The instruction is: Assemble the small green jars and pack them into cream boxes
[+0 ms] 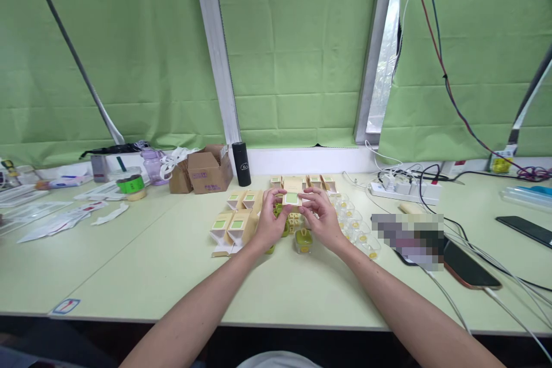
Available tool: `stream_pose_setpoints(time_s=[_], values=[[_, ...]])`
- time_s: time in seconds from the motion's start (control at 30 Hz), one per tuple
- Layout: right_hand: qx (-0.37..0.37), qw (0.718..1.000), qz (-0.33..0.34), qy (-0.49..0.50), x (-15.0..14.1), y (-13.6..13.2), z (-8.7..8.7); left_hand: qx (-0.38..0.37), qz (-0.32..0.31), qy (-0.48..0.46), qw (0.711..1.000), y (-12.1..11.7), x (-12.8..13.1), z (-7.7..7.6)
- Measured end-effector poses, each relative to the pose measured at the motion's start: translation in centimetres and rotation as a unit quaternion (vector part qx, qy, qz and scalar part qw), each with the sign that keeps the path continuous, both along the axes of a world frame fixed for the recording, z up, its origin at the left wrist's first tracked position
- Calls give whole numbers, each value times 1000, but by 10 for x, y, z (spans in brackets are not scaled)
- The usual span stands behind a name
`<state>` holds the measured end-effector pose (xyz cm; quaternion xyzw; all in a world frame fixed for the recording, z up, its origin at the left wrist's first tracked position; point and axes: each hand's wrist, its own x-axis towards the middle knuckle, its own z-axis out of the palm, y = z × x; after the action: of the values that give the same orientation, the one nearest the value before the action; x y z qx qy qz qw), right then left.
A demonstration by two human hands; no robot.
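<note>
Between my left hand (271,217) and my right hand (322,217) is a small cardboard box (292,199) with a green, white-edged panel on its face. The fingers of both hands grip its two sides above the table. Just below, a small clear container with a green lid (303,240) stands on the table. More green-lidded containers are partly hidden behind my left hand. To the left stand several open cardboard boxes (236,226) with green panels, and others (317,181) sit behind my hands. Clear cups with yellow bits (354,224) are lined up by my right hand.
A brown carton (210,170) and a black bottle (241,164) stand at the back. On the right lie a phone (470,264), a power strip (405,188) and loose cables. A purple bottle (152,165), a green-banded cup (130,185) and papers (64,221) are on the left.
</note>
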<state>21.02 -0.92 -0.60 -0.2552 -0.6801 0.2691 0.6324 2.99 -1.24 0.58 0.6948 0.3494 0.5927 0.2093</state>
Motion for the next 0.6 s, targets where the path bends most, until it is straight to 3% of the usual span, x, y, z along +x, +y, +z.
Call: stream_pose_setpoints(time_s=[0.37, 0.6], values=[[-10, 1000, 20, -12, -1, -2, 4, 90, 37, 71, 993, -8, -1, 7], [-4, 998, 46, -48, 0, -2, 9, 80, 82, 103, 988, -13, 0, 11]])
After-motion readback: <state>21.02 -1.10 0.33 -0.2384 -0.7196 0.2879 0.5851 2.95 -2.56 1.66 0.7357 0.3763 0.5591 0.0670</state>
